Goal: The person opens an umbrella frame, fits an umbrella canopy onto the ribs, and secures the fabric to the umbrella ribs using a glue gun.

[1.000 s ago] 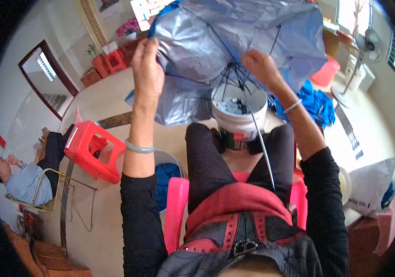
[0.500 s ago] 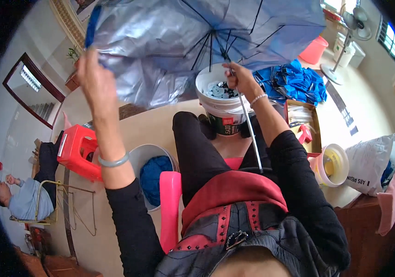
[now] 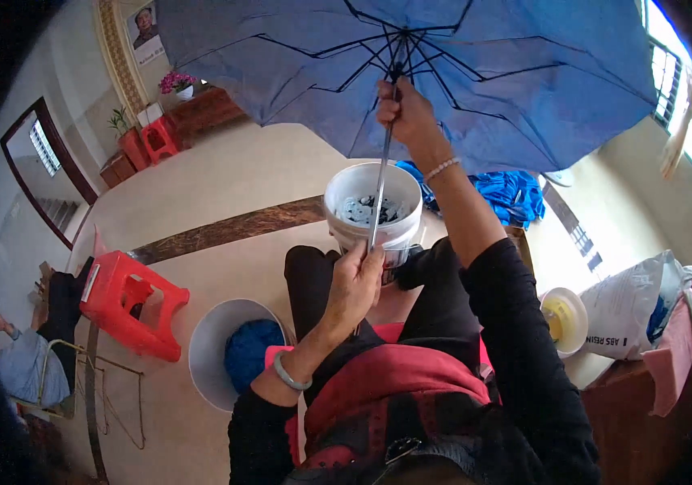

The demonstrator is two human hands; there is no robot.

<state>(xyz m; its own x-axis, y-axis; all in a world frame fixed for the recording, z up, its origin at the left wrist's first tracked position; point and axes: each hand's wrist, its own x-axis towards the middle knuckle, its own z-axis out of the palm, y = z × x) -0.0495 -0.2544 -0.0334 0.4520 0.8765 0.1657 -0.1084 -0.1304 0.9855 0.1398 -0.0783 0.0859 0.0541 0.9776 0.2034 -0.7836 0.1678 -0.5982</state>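
Note:
A blue umbrella [image 3: 515, 77] is spread wide above my lap, its black ribs and inner side facing me. My right hand [image 3: 409, 113] is closed around the top of the silver shaft, just below the hub where the ribs meet. Lower on the same shaft, my left hand [image 3: 355, 283] grips it with closed fingers, a bangle on that wrist. Behind the shaft, between my knees, stands a white bucket [image 3: 338, 198] holding small black and pale pieces. The shaft's lower end is mostly hidden by my left hand.
Left of my legs a white bucket [image 3: 208, 347] holds blue cloth [image 3: 253, 356]; beyond it is a red stool [image 3: 132, 303]. Blue fabric [image 3: 511, 194] lies behind the middle bucket. On the right are a yellow-lined tub [image 3: 564, 319] and a white sack [image 3: 624, 303]. A person [image 3: 27, 364] sits at far left.
My left hand has come down from the canopy edge onto the shaft. The right hand has risen with the umbrella, whose canopy is now fully spread and rounder.

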